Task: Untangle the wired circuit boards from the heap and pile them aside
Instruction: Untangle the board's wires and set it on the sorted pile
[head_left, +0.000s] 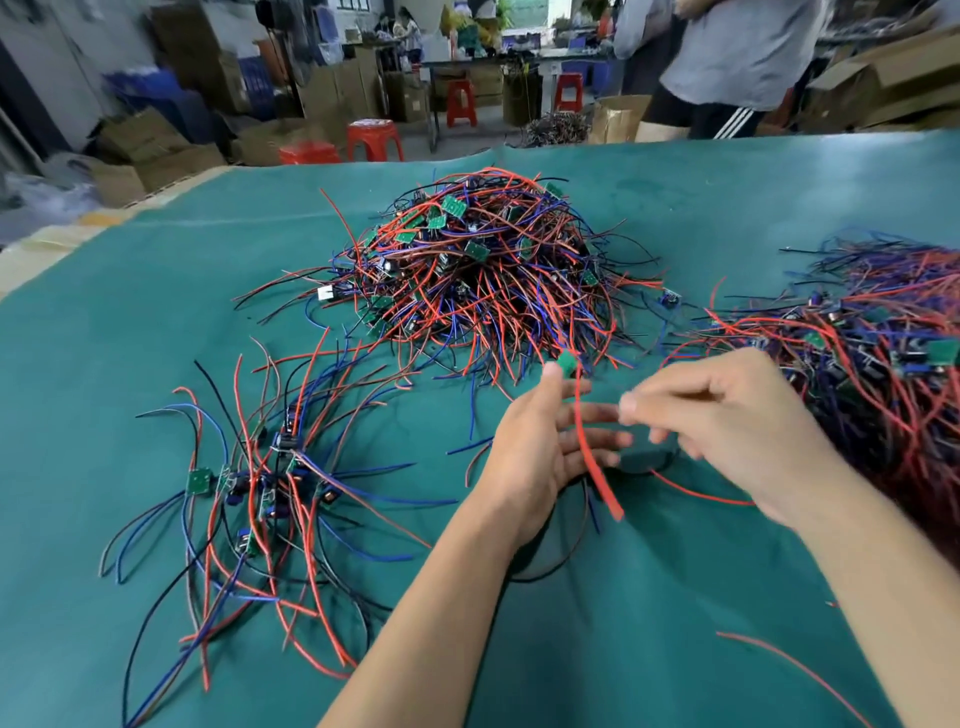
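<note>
— Forearms come in from the near edge of the bench; what are the hands doing?

— Left hand (545, 447) lies palm up with fingers spread and loose, thumb tip against a small green circuit board (569, 362); a red wire (589, 447) hangs from that board across the palm. Whether the thumb truly pinches the board I cannot tell. Right hand (727, 421) hovers just beside it, fingers curled, blurred; whether it holds any wire I cannot tell either.

— Where is the heap?

— Main heap (483, 260) sits mid-bench toward the far edge, its loose wire ends reaching almost to the held board. A second tangle (883, 364) runs along the right edge, touching the right wrist's side.

— And the sorted ones?

— Smaller pile (260, 483) lies toward the left, near the near-left corner, wires fanned outward.

— Any bare room?

— Green mat (649, 623) shows bare between the forearms and near the near edge, with one stray red wire (789, 670) at the near-right. Bare mat also lies along the far-left edge.
</note>
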